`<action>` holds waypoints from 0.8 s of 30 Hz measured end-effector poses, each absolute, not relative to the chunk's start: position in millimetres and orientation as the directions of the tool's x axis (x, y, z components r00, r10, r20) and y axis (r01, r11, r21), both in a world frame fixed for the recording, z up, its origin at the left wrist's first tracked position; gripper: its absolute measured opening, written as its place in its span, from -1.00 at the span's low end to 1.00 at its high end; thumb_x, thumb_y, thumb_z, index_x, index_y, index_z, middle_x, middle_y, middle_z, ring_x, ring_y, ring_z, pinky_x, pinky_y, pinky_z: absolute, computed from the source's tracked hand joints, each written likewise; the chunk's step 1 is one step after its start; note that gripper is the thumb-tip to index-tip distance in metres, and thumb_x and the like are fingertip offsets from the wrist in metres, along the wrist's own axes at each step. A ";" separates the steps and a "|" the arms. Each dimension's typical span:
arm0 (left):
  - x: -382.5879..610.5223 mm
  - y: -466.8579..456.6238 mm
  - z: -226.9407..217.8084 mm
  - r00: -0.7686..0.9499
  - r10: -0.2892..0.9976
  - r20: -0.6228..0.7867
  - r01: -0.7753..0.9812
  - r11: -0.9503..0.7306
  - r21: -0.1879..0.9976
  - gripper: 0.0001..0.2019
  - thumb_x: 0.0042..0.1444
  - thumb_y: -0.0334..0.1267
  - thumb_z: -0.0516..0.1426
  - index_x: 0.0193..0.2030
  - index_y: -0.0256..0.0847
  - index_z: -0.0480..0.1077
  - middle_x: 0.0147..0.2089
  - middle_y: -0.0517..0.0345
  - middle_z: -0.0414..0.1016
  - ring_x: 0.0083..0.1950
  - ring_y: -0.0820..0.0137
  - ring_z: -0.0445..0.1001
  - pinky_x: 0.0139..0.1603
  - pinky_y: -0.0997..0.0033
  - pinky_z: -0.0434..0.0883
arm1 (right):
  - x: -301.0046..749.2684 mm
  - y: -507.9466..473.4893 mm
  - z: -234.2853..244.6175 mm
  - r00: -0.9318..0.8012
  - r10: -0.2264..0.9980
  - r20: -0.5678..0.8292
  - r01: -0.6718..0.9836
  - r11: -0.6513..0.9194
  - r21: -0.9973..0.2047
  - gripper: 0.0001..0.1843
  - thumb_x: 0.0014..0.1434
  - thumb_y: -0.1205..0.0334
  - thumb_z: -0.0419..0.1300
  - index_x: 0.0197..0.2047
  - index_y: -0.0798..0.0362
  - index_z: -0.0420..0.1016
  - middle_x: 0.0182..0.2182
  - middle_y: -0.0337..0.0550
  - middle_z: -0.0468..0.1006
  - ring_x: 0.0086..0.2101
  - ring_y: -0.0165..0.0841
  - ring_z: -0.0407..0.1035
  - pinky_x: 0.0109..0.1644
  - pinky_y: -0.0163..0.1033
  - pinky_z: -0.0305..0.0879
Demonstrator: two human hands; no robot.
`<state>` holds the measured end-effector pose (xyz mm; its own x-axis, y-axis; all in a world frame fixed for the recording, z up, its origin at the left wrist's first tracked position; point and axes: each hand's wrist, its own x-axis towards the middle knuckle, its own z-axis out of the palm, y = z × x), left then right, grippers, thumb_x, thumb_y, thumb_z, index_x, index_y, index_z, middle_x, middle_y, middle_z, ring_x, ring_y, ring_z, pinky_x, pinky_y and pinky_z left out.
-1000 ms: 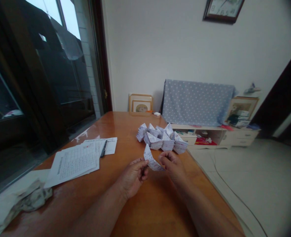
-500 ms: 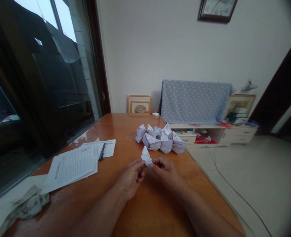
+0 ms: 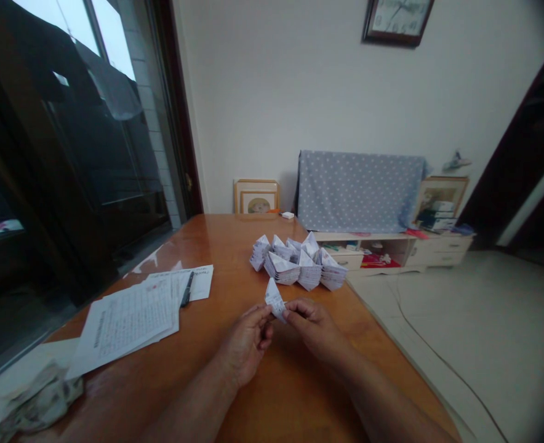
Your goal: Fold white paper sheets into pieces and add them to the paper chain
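Note:
A small folded piece of printed white paper [image 3: 274, 298] with a pointed top is held up above the table between both hands. My left hand [image 3: 252, 335] pinches its lower left edge with thumb and forefinger, the other fingers curled in. On the right side, my right hand [image 3: 312, 324] grips the lower edge between thumb and fingers. Just beyond the hands stand several stacks of similar folded paper pieces [image 3: 298, 261], nested together with their points upward.
Printed sheets [image 3: 128, 323] lie on the brown table [image 3: 216, 240] at left, a dark pen [image 3: 188, 289] on them. A crumpled cloth [image 3: 41, 400] sits at the near left corner. At the far end is a small white object [image 3: 287, 215]. A low cabinet [image 3: 431, 252] stands beyond.
The view has shifted slightly, so the surroundings sit a little further left and lower. Both hands still hold the folded paper, with only a slight change in their position.

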<state>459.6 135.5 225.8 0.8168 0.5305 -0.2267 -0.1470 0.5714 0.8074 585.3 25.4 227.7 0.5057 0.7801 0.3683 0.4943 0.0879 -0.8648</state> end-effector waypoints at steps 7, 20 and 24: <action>461.5 132.1 228.7 0.817 0.534 -0.218 -0.132 0.541 0.831 -0.83 0.10 -0.23 0.21 -0.21 -0.19 0.33 -0.32 0.26 0.37 -0.51 0.61 0.26 -0.61 0.59 -0.02 | 584.4 21.9 231.2 0.478 0.769 0.424 0.630 0.036 -0.776 -0.86 0.19 0.14 0.23 -0.30 0.01 0.56 -0.36 -0.23 0.53 -0.30 -0.33 0.35 -0.19 -0.25 0.20; 464.4 142.3 224.9 0.853 0.463 -0.240 -0.188 0.703 0.686 -0.88 0.17 -0.22 0.11 -0.23 -0.21 0.34 -0.38 0.25 0.38 -0.60 0.60 0.14 -0.64 0.55 -0.02 | 588.9 19.4 227.7 0.682 0.589 0.434 0.454 0.125 -0.882 -0.80 0.24 0.12 0.16 -0.31 0.06 0.49 -0.42 -0.24 0.45 -0.37 -0.35 0.32 -0.27 -0.28 0.24; 465.2 142.9 225.5 0.848 0.464 -0.256 -0.171 0.696 0.698 -0.86 0.17 -0.20 0.10 -0.21 -0.22 0.35 -0.40 0.26 0.36 -0.60 0.60 0.14 -0.64 0.55 -0.04 | 582.8 22.1 231.9 0.659 0.609 0.441 0.534 0.034 -0.845 -0.80 0.22 0.11 0.17 -0.26 0.06 0.52 -0.37 -0.20 0.51 -0.33 -0.32 0.37 -0.24 -0.27 0.26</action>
